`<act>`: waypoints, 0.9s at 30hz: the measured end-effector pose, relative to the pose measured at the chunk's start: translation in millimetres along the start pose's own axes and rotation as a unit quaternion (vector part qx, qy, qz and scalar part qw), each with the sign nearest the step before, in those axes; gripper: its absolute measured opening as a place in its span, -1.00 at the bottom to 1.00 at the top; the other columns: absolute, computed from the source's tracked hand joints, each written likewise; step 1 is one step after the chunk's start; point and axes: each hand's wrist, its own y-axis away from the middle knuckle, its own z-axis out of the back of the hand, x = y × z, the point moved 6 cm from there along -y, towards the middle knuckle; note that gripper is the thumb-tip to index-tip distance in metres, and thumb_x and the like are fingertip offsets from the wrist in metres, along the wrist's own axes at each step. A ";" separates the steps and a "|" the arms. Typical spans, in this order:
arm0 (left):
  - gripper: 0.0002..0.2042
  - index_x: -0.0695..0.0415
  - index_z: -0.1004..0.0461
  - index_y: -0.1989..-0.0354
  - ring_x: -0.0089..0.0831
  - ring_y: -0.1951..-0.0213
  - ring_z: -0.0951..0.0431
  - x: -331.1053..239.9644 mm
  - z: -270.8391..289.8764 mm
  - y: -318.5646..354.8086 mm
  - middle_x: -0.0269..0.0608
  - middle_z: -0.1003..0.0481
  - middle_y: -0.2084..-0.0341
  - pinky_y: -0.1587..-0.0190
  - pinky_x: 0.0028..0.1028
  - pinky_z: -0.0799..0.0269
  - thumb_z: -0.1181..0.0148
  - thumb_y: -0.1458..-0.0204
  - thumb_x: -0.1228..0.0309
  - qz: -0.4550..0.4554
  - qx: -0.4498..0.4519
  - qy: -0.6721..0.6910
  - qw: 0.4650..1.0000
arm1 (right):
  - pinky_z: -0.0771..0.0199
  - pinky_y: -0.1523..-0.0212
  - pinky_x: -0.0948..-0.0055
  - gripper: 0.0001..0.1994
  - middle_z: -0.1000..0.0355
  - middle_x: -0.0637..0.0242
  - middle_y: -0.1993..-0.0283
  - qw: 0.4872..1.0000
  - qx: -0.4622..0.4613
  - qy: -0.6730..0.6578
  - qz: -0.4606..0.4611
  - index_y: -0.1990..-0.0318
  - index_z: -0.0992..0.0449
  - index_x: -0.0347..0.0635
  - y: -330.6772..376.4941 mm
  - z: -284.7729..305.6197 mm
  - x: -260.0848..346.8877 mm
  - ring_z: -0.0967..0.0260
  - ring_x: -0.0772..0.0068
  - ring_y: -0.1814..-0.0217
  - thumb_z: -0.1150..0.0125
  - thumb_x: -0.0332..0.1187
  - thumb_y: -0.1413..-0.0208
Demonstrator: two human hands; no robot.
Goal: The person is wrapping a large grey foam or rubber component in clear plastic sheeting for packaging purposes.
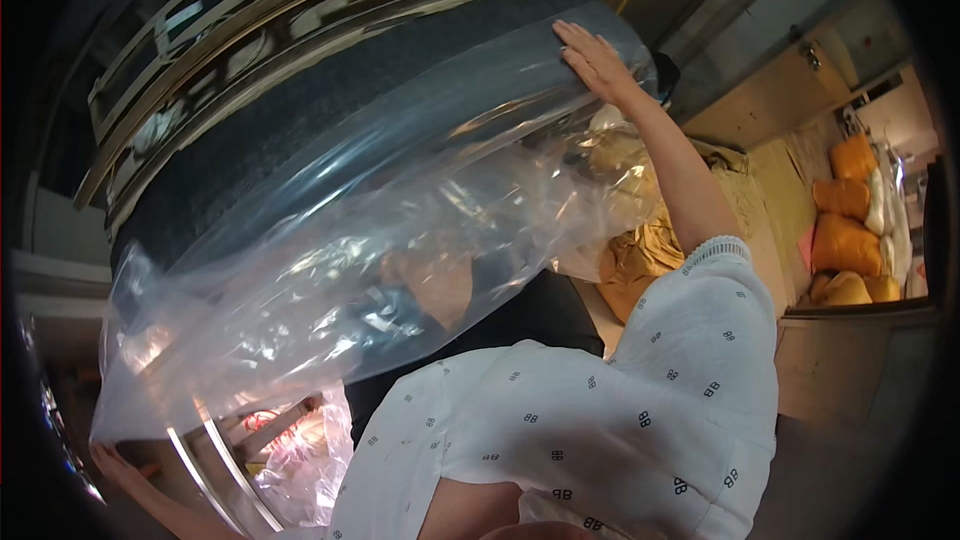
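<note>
A wide clear plastic sheet [290, 310] drapes off the front of a long dark grey machine bed [290, 130] and hangs down before my legs. My right hand [597, 67] lies flat on the sheet near the bed's right end, fingers stretched out and close to each other. Down at the far left, my left hand [113, 462] has its fingers closed on the sheet's lower left corner, pulling it away from the bed. Wrinkles and bright reflections cover the hanging middle part.
Metal and wooden rails [200, 50] run behind the bed. Below left stand pale metal bars [225, 475] beside crumpled pinkish plastic [305, 480]. Crumpled golden-brown wrapping [640, 255] lies on the right. Farther right, orange sacks [848, 243] are stacked past a doorway.
</note>
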 end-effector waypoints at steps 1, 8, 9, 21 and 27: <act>-0.60 0.22 -0.19 -0.11 -0.34 -0.12 -0.20 3.3 -14.6 -16.0 -0.08 -0.19 -0.10 -0.13 -0.47 -0.14 0.17 -0.16 0.27 -0.002 0.008 0.002 1.000 | 0.16 -0.27 0.17 -0.53 -0.05 0.31 -0.27 1.000 -0.003 0.002 -0.007 -0.21 -0.13 0.00 1.8 6.5 -10.5 0.12 0.26 -0.35 0.26 -0.08 -0.18; -0.60 0.21 -0.21 -0.11 -0.33 -0.11 -0.22 -9.8 -137.9 -39.0 -0.07 -0.21 -0.08 -0.13 -0.47 -0.14 0.17 -0.15 0.26 -0.004 0.130 0.020 0.991 | 0.01 -0.22 0.24 -0.64 -0.18 0.33 -0.19 0.997 -0.039 -0.061 0.040 -0.09 -0.30 -0.02 -9.4 28.2 -74.9 -0.04 0.27 -0.27 0.11 -0.23 -0.14; -0.60 0.21 -0.21 -0.10 -0.33 -0.11 -0.22 -12.3 -154.1 -36.6 -0.07 -0.22 -0.08 -0.13 -0.47 -0.14 0.17 -0.15 0.26 -0.005 0.145 0.022 0.989 | -0.09 -0.17 0.32 -0.68 -0.23 0.33 -0.15 0.994 -0.038 -0.087 0.046 -0.03 -0.36 -0.02 -15.5 32.5 -82.4 -0.12 0.26 -0.21 0.06 -0.29 -0.11; -0.60 0.20 -0.23 -0.09 -0.33 -0.09 -0.25 -28.4 -333.3 7.6 -0.06 -0.25 -0.05 -0.12 -0.47 -0.15 0.18 -0.15 0.24 0.002 0.306 0.029 0.952 | -0.18 -0.10 0.45 -0.83 -0.34 0.35 0.00 0.983 -0.045 -0.173 0.029 0.24 -0.54 -0.05 -30.4 41.7 -113.7 -0.24 0.35 -0.06 -0.11 -0.41 0.02; -0.60 0.19 -0.24 -0.09 -0.32 -0.08 -0.26 -9.7 -351.0 12.1 -0.05 -0.27 -0.04 -0.12 -0.47 -0.15 0.18 -0.15 0.23 0.029 0.334 0.040 0.941 | -0.11 -0.09 0.52 -0.77 -0.31 0.32 -0.04 0.912 -0.192 -0.359 -0.047 0.16 -0.45 -0.20 -21.0 74.2 -119.5 -0.19 0.49 -0.06 -0.03 -0.29 -0.08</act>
